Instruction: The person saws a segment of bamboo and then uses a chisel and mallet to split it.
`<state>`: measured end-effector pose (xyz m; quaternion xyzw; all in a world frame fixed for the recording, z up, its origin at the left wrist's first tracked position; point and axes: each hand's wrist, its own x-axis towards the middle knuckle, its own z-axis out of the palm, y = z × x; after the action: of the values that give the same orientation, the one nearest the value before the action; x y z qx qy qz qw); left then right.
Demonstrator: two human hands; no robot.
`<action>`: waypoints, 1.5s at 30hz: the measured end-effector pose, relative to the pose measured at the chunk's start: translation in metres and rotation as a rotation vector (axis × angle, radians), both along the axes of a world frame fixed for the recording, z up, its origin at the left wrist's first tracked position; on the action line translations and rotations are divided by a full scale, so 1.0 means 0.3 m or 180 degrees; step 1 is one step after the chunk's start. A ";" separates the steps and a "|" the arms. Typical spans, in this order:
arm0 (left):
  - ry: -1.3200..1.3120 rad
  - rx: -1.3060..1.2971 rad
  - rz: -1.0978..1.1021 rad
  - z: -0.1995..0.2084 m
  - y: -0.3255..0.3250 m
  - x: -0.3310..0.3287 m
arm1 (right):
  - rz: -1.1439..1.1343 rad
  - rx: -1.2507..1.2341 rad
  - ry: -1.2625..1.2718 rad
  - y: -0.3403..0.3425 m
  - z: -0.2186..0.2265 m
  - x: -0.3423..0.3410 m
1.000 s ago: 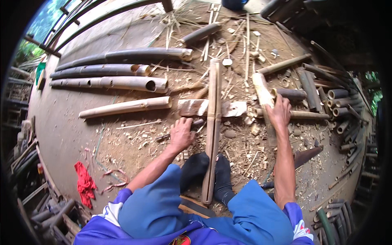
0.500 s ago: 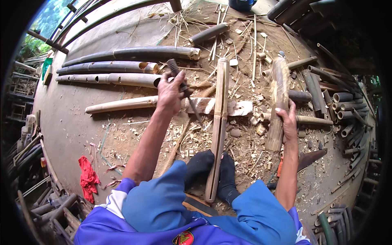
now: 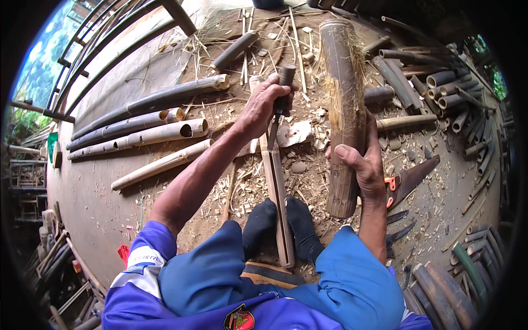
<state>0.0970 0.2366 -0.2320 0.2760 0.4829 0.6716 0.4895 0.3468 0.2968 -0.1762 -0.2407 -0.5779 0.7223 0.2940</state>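
Observation:
My left hand (image 3: 265,105) is closed around the dark handle of a chisel (image 3: 273,131). The blade points down at a split bamboo length (image 3: 279,212), its tip by a node; I cannot tell whether it touches. This bamboo runs away from me between my two dark-socked feet, with a long slit along its upper side. My left hand and forearm partly cover its far end. To the right, my right hand (image 3: 361,168) grips a thick round wooden club (image 3: 345,82) near its lower end. The club stands raised, its sides frayed into pale fibres.
Several long bamboo tubes (image 3: 140,136) with cut holes lie at left. A handsaw (image 3: 413,180) with an orange handle and dark knives (image 3: 400,234) lie right of my right forearm. Cut bamboo pieces (image 3: 451,102) are heaped at far right. Wood chips cover the ground around my feet.
My left hand has moved right, bringing the chisel over the slit bamboo with its blade steeper. My right hand has lifted the club closer to the camera. The view has shifted.

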 end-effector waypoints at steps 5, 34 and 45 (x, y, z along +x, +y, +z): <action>0.1187 -0.0517 -0.0322 0.014 0.030 0.117 | -0.0033 -0.0093 0.0014 0.002 -0.024 0.059; 0.1760 -0.0546 -0.0269 -0.173 -0.081 0.142 | 0.1156 0.2213 -0.1734 0.071 0.083 -0.009; 0.3185 -0.0514 -0.1472 -0.194 -0.162 0.204 | 0.1086 0.1567 -0.1450 0.008 0.134 -0.050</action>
<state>0.1583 0.1879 -0.2902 0.6216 0.6332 0.2945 0.3548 0.3317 0.2993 -0.1360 -0.2175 -0.8165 0.5283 0.0825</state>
